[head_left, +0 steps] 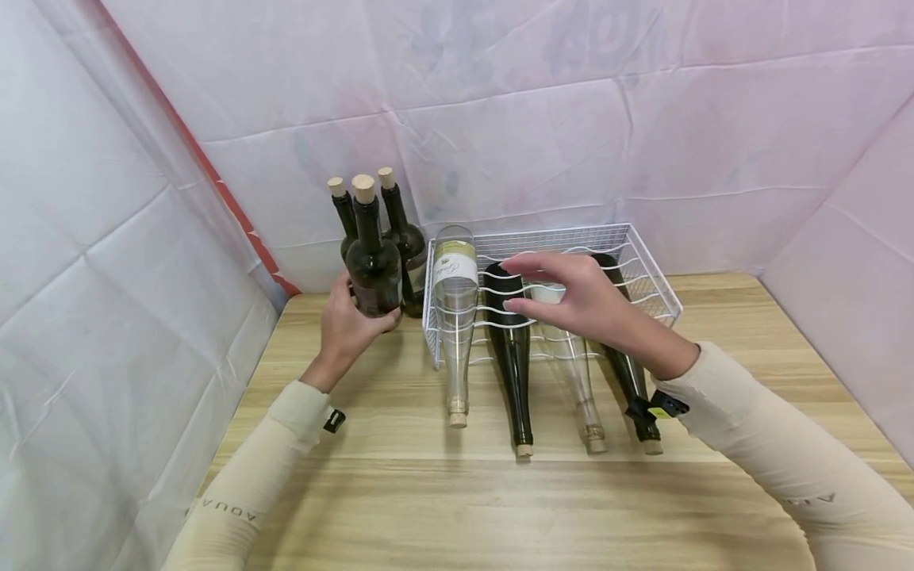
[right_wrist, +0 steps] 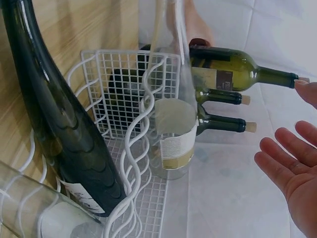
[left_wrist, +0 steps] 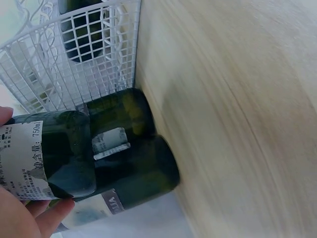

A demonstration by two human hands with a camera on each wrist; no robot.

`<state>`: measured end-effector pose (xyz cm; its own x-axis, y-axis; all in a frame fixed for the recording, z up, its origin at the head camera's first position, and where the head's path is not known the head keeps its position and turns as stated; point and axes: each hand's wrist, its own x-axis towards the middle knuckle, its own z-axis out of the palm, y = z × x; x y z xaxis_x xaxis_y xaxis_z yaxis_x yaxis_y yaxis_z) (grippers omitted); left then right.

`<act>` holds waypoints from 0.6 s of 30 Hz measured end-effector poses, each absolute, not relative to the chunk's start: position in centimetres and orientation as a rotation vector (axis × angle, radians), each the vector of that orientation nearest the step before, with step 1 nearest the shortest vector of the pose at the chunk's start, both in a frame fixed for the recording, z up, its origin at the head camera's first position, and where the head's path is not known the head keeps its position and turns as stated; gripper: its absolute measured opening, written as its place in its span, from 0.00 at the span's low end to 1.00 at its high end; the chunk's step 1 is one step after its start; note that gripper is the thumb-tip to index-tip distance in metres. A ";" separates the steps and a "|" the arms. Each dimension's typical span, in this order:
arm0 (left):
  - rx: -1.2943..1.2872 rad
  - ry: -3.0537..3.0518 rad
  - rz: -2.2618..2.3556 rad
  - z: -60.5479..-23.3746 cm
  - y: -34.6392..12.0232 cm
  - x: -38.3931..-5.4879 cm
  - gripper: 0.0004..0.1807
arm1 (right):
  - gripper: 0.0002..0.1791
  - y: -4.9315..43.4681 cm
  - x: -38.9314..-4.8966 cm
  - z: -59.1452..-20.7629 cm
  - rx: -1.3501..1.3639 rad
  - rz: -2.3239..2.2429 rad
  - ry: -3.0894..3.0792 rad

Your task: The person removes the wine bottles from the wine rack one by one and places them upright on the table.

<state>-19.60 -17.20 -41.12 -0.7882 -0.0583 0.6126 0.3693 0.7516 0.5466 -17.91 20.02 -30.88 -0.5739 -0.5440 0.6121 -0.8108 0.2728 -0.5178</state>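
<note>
My left hand [head_left: 346, 325] grips a dark green wine bottle [head_left: 377, 277] low on its body. The bottle is upright, corked and raised off the table; its white label [left_wrist: 22, 158] shows in the left wrist view. Close behind it stand two more corked green bottles [head_left: 344, 212] [head_left: 405, 238]. Over the white wire wine rack [head_left: 655, 267], my right hand [head_left: 581, 293] is empty, thumb and fingers spread apart. Below that hand, a dark bottle [head_left: 520, 373] and a clear bottle [head_left: 574, 361] lie in the rack, necks toward me.
At the rack's left end lies a clear bottle [head_left: 457, 333] with a white and green label. Another dark bottle [head_left: 628, 373] lies at the right, partly behind my right wrist. The wooden table [head_left: 457, 507] meets white sheet walls [head_left: 514, 159] at the back and sides.
</note>
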 end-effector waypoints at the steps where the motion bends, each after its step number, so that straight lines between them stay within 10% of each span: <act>1: -0.226 -2.329 -0.902 -41.2 -17.3 -19.6 0.51 | 0.28 19.9 -18.0 -31.0 1.252 1.165 -2.221; 18: -0.120 -2.403 -0.905 -42.3 -19.2 -19.3 0.52 | 0.32 18.4 -19.9 -33.1 1.460 0.726 -1.979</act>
<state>-19.26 -19.20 -42.28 -0.8374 -0.1101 0.5355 0.2706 0.7676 0.5810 -19.86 18.38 -33.10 -0.2422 -0.6530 0.7176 -0.9621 0.2572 -0.0906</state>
